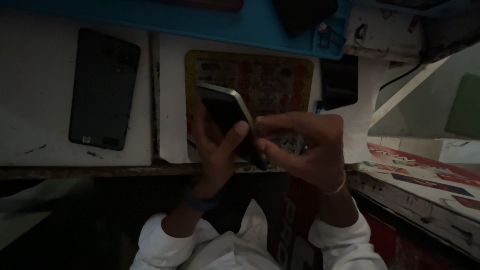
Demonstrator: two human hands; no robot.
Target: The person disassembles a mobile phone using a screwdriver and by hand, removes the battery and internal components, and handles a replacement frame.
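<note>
Small phone-repair stall or workshop counter, dimly lit. Worn white worktop point(40, 100), scuffed and stained, with chipped front edge. Dark rectangular phone lying back-up point(103, 89) on it, left side. Blue silicone repair mat point(225, 20) along the far edge. Yellow printed card with red markings point(270, 80) lying flat at centre. Black cable point(400, 75) trailing at right. Sticker-covered side ledge point(425, 175) beside the counter.

Dark phone point(227, 117), pale metallic edge; black phone point(103, 89) upper left; blue mat point(235, 20) top; yellow card point(270, 80), red print; white sleeves point(345, 242).
</note>
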